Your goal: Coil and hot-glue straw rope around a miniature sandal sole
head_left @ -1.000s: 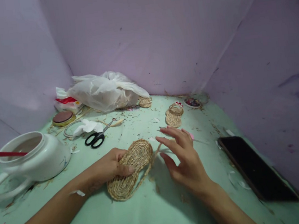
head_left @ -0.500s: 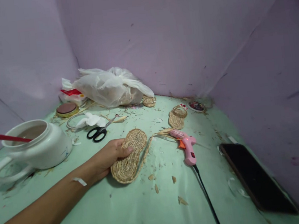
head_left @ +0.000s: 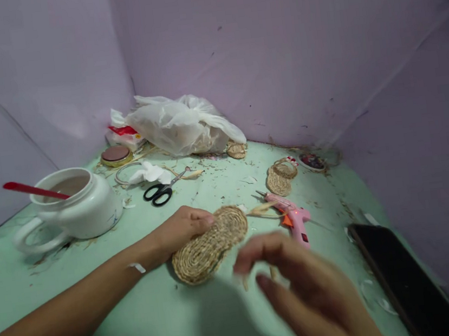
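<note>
My left hand (head_left: 186, 227) grips a woven straw sole (head_left: 213, 245), thumb on top near its upper left edge. The sole is coiled from braided straw and narrows at the middle. A loose straw end (head_left: 263, 210) trails from its far right side. In the foreground my right hand (head_left: 304, 283) is blurred, thumb and forefinger apart, nothing between them, to the right of the sole and apart from it. Just beyond it lies a pink hot glue gun (head_left: 291, 211) on its side, its lower handle partly hidden by the right hand.
On the left stands a white mug (head_left: 86, 207) holding a red-handled utensil (head_left: 34, 190). Black-handled scissors (head_left: 162, 193) lie behind the left hand. A plastic bag (head_left: 182, 124) rests against the wall; a small straw slipper (head_left: 279, 180) sits farther right. A phone (head_left: 401, 277) lies at right.
My right hand has come into view from the lower right. The sole has turned and tilted in my left hand. The view has shifted, moving the surroundings rightward.
</note>
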`<state>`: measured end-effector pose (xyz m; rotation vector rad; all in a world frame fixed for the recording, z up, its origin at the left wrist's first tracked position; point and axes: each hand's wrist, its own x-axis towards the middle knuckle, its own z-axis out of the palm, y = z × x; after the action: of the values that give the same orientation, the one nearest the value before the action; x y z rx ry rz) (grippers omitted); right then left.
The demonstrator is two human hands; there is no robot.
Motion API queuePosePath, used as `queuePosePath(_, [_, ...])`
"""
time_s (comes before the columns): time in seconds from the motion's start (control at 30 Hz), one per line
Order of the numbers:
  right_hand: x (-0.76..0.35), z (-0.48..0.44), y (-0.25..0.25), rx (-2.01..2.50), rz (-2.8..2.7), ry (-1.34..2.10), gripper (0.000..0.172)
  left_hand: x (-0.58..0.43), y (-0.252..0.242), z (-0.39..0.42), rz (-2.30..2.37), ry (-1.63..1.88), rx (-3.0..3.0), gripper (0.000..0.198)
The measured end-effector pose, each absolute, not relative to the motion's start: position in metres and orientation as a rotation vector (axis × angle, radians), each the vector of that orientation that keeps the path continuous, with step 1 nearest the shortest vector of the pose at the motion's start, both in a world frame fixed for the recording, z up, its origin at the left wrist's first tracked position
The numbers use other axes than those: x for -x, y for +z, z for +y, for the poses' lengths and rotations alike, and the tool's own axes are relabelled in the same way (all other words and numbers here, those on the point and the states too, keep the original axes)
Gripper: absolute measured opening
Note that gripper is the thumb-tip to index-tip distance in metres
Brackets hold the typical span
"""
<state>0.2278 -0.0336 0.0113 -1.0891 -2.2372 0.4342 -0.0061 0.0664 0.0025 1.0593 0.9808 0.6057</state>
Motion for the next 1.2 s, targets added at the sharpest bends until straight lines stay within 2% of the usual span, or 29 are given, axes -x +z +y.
queuePosePath(0.1, [-0.200, 0.018, 0.029, 1.333, -1.886, 0.707, 0.030, 0.006, 0.011, 0.064, 0.877, 0.457, -1.261, 0.031])
queuePosePath(0.2, [-0.185, 0.036, 0.019, 1.289, -1.768, 1.289, 0.038, 0.004, 0.016, 0.070, 0.818, 0.398, -1.337, 0.034])
queuePosePath(0.3, [-0.184, 0.031, 0.004, 1.267, -1.484, 1.622, 0.036, 0.004, 0.015, 0.082, 0.925, 0.597, -1.150, 0.041])
queuePosePath(0.4, [-0.187, 0.023, -0.003, 1.322, -1.055, 1.562, 0.030, 0.011, 0.009, 0.092, 1.078, 0.959, -0.992, 0.040])
queuePosePath(0.47, [-0.186, 0.021, -0.003, 1.265, -0.805, 1.573, 0.030, 0.015, 0.005, 0.092, 1.115, 1.054, -0.976, 0.038])
queuePosePath(0.67, [-0.175, 0.023, -0.006, 1.142, -0.388, 1.549, 0.029, -0.004, 0.001, 0.071, 0.998, 0.840, -0.935, 0.039])
queuePosePath(0.77, [-0.171, 0.019, -0.011, 1.139, -0.362, 1.605, 0.034, -0.017, -0.002, 0.065, 1.046, 0.834, -1.041, 0.028])
queuePosePath(0.93, [-0.173, 0.013, -0.013, 1.172, -0.495, 1.654, 0.036, -0.015, -0.006, 0.071, 1.065, 0.814, -1.034, 0.028])
queuePosePath(1.1, [-0.181, 0.017, -0.001, 1.239, -0.777, 1.456, 0.036, -0.009, 0.009, 0.070, 1.000, 0.802, -1.109, 0.030])
queuePosePath(1.2, [-0.182, 0.019, 0.006, 1.271, -0.883, 1.314, 0.030, -0.009, 0.024, 0.063, 0.984, 0.779, -1.208, 0.027])
